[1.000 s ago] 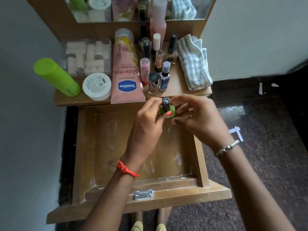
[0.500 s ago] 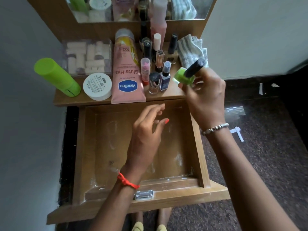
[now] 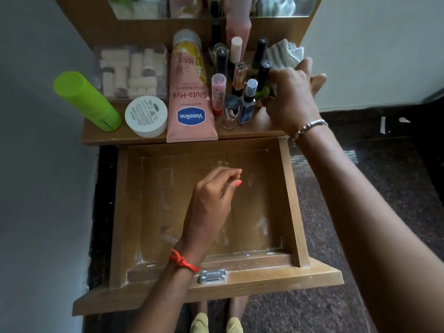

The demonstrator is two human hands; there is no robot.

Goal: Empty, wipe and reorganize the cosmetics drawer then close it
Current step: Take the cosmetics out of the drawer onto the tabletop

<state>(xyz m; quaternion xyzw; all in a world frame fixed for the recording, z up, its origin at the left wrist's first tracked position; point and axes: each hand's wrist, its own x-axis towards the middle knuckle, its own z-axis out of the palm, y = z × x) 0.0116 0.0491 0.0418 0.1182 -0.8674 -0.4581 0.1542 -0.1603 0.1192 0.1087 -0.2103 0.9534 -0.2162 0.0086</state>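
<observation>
The wooden drawer (image 3: 292, 200) is pulled out, with nothing in it; white dusty smears mark its floor. My left hand (image 3: 211, 203) hovers over the drawer floor, fingers loosely curled and holding nothing. My right hand (image 3: 293, 94) is up on the dresser shelf (image 3: 108, 137), closed around a green nail polish bottle (image 3: 262, 92) with a black cap, which stands among the small bottles (image 3: 240, 92). The striped cloth (image 3: 286, 52) lies just behind that hand, partly hidden by it.
On the shelf from the left: a lime green bottle (image 3: 86, 99) lying down, a clear box of sponges (image 3: 131, 70), a white jar (image 3: 146, 115) and a pink Vaseline tube (image 3: 189, 97). A mirror stands behind. A grey wall is at left, dark floor at right.
My right hand took the green nail polish bottle from both hands over the drawer up to the shelf, among the small bottles. My left hand let go and stayed low over the drawer.
</observation>
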